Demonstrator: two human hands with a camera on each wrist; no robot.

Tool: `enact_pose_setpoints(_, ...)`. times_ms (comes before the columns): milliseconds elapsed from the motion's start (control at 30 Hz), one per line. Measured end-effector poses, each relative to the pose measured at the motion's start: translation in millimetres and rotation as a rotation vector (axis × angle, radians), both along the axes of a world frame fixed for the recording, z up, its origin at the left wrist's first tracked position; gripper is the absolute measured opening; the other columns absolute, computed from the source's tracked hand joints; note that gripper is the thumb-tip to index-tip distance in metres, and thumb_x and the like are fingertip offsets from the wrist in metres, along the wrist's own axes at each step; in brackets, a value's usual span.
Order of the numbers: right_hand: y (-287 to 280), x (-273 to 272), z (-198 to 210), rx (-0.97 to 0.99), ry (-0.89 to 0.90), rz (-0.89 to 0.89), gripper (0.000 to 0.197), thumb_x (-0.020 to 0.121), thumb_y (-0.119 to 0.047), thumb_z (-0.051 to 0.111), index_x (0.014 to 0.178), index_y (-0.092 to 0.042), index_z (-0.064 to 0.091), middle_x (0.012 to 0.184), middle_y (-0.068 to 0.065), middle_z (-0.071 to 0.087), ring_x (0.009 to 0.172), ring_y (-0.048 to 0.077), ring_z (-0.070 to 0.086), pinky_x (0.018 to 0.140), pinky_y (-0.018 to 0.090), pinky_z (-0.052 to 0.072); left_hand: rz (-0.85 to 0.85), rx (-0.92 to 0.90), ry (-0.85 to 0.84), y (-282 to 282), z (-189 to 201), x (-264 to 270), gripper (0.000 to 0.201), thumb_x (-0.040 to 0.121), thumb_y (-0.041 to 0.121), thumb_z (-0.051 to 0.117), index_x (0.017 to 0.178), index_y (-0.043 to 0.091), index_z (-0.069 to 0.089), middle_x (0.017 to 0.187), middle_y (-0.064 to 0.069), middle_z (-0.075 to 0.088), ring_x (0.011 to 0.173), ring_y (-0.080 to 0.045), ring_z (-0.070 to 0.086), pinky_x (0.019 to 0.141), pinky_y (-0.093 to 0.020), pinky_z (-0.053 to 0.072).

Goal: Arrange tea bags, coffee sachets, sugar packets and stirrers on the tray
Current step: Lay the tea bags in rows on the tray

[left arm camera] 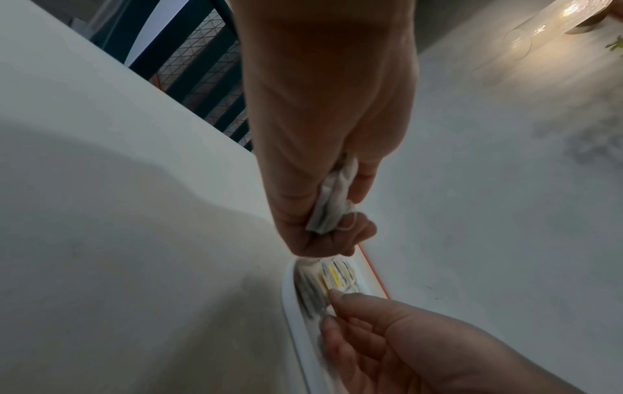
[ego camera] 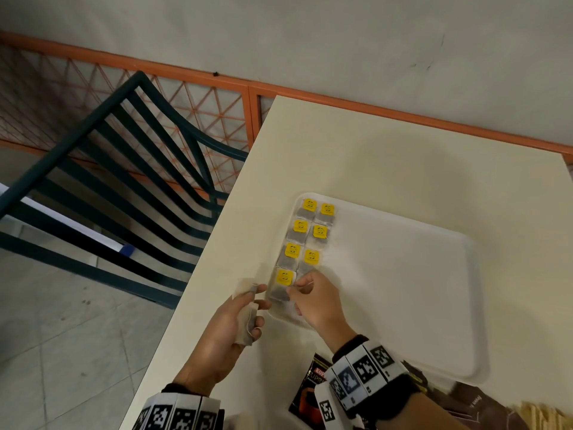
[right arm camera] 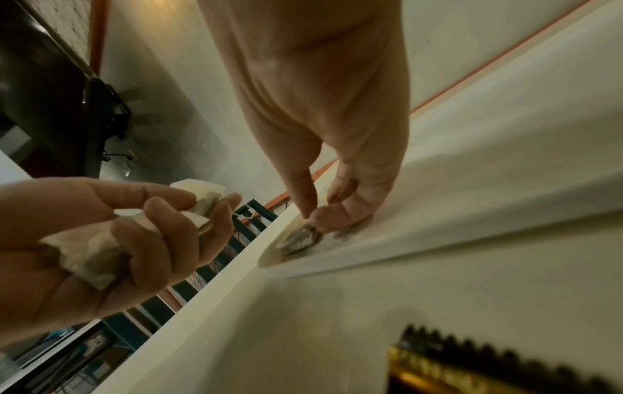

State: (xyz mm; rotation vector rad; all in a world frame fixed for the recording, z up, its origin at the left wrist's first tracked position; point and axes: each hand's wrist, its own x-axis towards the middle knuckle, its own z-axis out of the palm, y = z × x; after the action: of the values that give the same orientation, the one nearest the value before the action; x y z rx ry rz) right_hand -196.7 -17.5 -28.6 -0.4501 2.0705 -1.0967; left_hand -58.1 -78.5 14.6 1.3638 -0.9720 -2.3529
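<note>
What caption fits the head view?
Right hand sets a tea bag into rows on the white tray; left hand holds spare tea bags.

tray (ego camera: 434,305) – white | tea bags (ego camera: 293,259) – grey, yellow tags | coffee sachet (ego camera: 307,395) – black, orange | wristbands (ego camera: 362,377) – black-white squares

A cream-white table (ego camera: 387,156) carries a white tray (ego camera: 434,305) with raised rim, lying flat toward its near left part. At the table's near edge, just beside the tray's near rim, lie dark coffee sachets (ego camera: 307,389), one black with an orange cup printed on it, others brown to its right. A blurred pale heap of wooden stirrers (ego camera: 539,412) lies at the near right corner of the view.
</note>
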Motion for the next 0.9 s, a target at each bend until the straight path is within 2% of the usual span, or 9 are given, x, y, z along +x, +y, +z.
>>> enact_pose_setpoints(67, 4, 0, 8, -0.029, 0.108, 0.075, 0.013, 0.085, -0.021, 0.063, 0.077, -0.02, 0.053, 0.068, -0.009, 0.055, 0.061, 0.006, 0.051, 0.062, 0.014, 0.043, -0.036, 0.004, 0.009, 2, 1, -2, 0.027, 0.096, 0.018, 0.039, 0.11, 0.012, 0.061, 0.084, -0.01, 0.056, 0.055, -0.012, 0.047, 0.045, -0.018, 0.037)
enact_pose_setpoints(133, 9, 2, 19, -0.106, 0.096, 0.182, 0.005, 0.088, -0.028, 0.06, 0.087, -0.023, 0.059, 0.075, -0.014, 0.055, 0.066, 0.001, 0.049, 0.061, 0.007, 0.038, -0.068, 0.028, 0.022, 5, 3, -6, 0.028, 0.096, 0.019, 0.039, 0.109, 0.011, 0.062, 0.078, -0.008, 0.055, 0.052, -0.011, 0.046, 0.044, -0.018, 0.035)
enact_pose_setpoints(300, 18, 2, 34, -0.179, -0.005, 0.378, 0.014, 0.087, -0.025, 0.063, 0.101, -0.026, 0.063, 0.087, -0.015, 0.052, 0.079, 0.002, 0.048, 0.067, 0.007, 0.036, -0.176, 0.066, 0.0, 10, 2, -14, 0.021, 0.094, 0.016, 0.041, 0.103, 0.004, 0.056, 0.071, -0.008, 0.055, 0.049, -0.012, 0.043, 0.042, -0.018, 0.032)
enact_pose_setpoints(433, 25, -7, 38, -0.173, -0.073, 0.294, 0.009, 0.086, -0.018, 0.063, 0.093, -0.024, 0.06, 0.075, -0.011, 0.048, 0.068, 0.002, 0.045, 0.062, 0.006, 0.037, -0.219, 0.067, 0.063, 13, 2, -14, 0.036, 0.077, 0.025, 0.06, 0.107, 0.005, 0.058, 0.077, -0.009, 0.058, 0.053, -0.013, 0.045, 0.046, -0.02, 0.034)
enact_pose_setpoints(533, 31, -12, 40, -0.218, -0.239, 0.263, 0.01, 0.089, -0.011, 0.058, 0.099, -0.011, 0.061, 0.068, -0.004, 0.054, 0.058, 0.001, 0.05, 0.062, 0.012, 0.043, -0.189, 0.049, 0.115, 13, 4, -15, 0.038, 0.085, 0.037, 0.046, 0.102, 0.008, 0.063, 0.078, -0.009, 0.058, 0.055, -0.013, 0.044, 0.049, -0.022, 0.033)
enact_pose_setpoints(633, 37, -16, 43, -0.271, -0.331, 0.285, 0.014, 0.091, -0.003, 0.051, 0.099, -0.007, 0.061, 0.076, 0.003, 0.066, 0.067, 0.004, 0.064, 0.068, 0.017, 0.049, -0.186, -0.098, 0.047, 13, -1, -14, 0.025, 0.094, 0.02, 0.045, 0.098, 0.011, 0.068, 0.08, -0.005, 0.057, 0.056, -0.011, 0.044, 0.052, -0.023, 0.031)
enact_pose_setpoints(733, 40, -16, 46, -0.313, -0.433, 0.237, 0.017, 0.09, -0.013, 0.055, 0.104, -0.006, 0.063, 0.088, 0.003, 0.068, 0.08, 0.011, 0.066, 0.078, 0.024, 0.052, -0.198, -0.211, 0.023, 13, -7, -13, 0.019, 0.09, 0.013, 0.056, 0.105, 0.015, 0.069, 0.081, -0.011, 0.048, 0.057, -0.012, 0.038, 0.053, -0.022, 0.032)
enact_pose_setpoints(833, 41, -14, 43, -0.268, -0.415, 0.211, 0.025, 0.085, -0.009, 0.064, 0.109, -0.01, 0.058, 0.086, 0.003, 0.067, 0.073, 0.015, 0.067, 0.073, 0.026, 0.056, -0.224, -0.27, -0.005, 14, -10, -12, 0.021, 0.084, 0.017, 0.065, 0.105, 0.02, 0.069, 0.074, -0.008, 0.046, 0.055, -0.009, 0.038, 0.053, -0.022, 0.032)
enact_pose_setpoints(900, 40, -15, 38, -0.24, -0.385, 0.158, 0.031, 0.083, -0.001, 0.064, 0.11, -0.011, 0.053, 0.081, 0.004, 0.065, 0.064, 0.014, 0.066, 0.068, 0.026, 0.057, -0.231, -0.259, -0.03, 16, -11, -14, 0.019, 0.089, 0.013, 0.059, 0.104, 0.02, 0.069, 0.073, 0.0, 0.055, 0.056, -0.008, 0.042, 0.055, -0.022, 0.033)
